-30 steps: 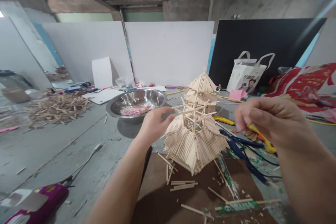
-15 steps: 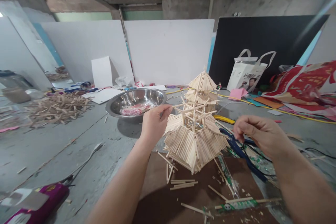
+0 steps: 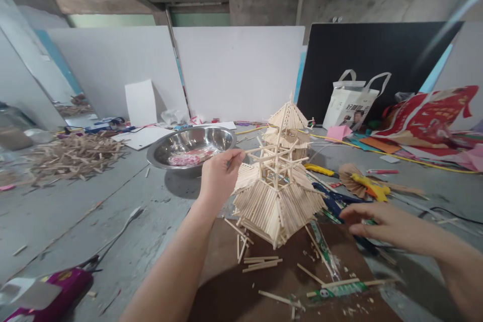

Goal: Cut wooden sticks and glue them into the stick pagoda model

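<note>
A pagoda-like model of thin wooden sticks (image 3: pixel 279 206) stands on a brown board (image 3: pixel 234 294), with a tiered stick tower (image 3: pixel 289 115) behind it. My left hand (image 3: pixel 221 171) pinches a thin wooden stick (image 3: pixel 260 149) at the model's upper left; the stick reaches over the open frame on top. My right hand (image 3: pixel 372 221) is to the right of the model, fingers apart, with nothing seen in it. It is nearest to dark blue-handled pliers (image 3: pixel 332 201), partly hidden. Loose sticks (image 3: pixel 262 263) lie in front of the model.
Behind my left hand sits a metal bowl (image 3: pixel 158 153) holding red-and-white packets. A stick pile (image 3: pixel 75 156) lies at left, a purple-and-white device (image 3: pixel 60 294) at lower left. A yellow glue gun (image 3: pixel 372 187) is at right, with a white bag (image 3: pixel 347 105) and red packaging (image 3: pixel 426 115) behind.
My right hand has moved down and its fingers have opened, uncovering the yellow glue gun. My left hand still holds the stick near the top frame. The view has shifted slightly.
</note>
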Motion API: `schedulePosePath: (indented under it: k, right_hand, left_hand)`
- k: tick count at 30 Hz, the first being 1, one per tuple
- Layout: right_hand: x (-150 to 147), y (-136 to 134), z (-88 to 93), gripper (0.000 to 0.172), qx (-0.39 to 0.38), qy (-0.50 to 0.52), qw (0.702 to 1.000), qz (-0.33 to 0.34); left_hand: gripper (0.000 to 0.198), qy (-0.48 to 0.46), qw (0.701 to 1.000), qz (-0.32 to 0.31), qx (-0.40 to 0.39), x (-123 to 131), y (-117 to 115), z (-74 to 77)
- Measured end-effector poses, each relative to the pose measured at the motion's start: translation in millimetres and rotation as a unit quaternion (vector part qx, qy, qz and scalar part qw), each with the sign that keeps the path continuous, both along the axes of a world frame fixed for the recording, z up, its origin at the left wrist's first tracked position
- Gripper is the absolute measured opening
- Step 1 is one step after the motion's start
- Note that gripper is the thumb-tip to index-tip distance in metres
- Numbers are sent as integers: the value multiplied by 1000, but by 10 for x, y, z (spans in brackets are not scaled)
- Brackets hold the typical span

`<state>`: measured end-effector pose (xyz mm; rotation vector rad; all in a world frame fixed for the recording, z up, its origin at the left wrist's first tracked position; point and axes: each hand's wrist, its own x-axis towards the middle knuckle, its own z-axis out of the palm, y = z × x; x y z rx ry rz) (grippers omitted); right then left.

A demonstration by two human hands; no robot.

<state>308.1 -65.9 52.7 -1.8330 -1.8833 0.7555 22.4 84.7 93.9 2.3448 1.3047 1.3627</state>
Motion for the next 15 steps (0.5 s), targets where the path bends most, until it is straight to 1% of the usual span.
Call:
schedulePosePath:
  k: [2,4,6,7,8,9,10,12,13,15]
  right_hand:
    - [192,-34,-126,26,-10,-54,996,-64]
    - [396,-33,-271,33,14,-113,981,-154]
    - [575,3,-411,31,113,-143,962,-203]
    - [646,34,-470,26,139,-171,947,-234]
    - [704,72,-519,20,145,-205,928,-274]
    - [752,115,-558,14,142,-240,916,-290]
    - [794,160,-589,16,121,-276,901,-314]
    - [878,246,-638,31,60,-313,882,-348]
    - [928,282,-663,36,24,-313,874,-370]
    - [1049,340,-723,40,-27,-279,877,-390]
  left_hand:
    - [23,-2,1000,1,2,1,8,0]
    - [24,-3,1000,-2,4,-1,16,2]
    - [24,1,1000,-2,0,-4,21,6]
    - [24,3,1000,1,-1,-5,21,9]
    - [24,5,1000,3,-2,-7,20,11]
    - [23,6,1000,4,-3,-8,19,14]
    - [23,7,1000,4,-2,-9,18,16]
    - [23,6,1000,3,0,-10,15,17]
    - [23,4,1000,2,2,-11,14,17]
    - [23,1,1000,1,5,-12,11,15]
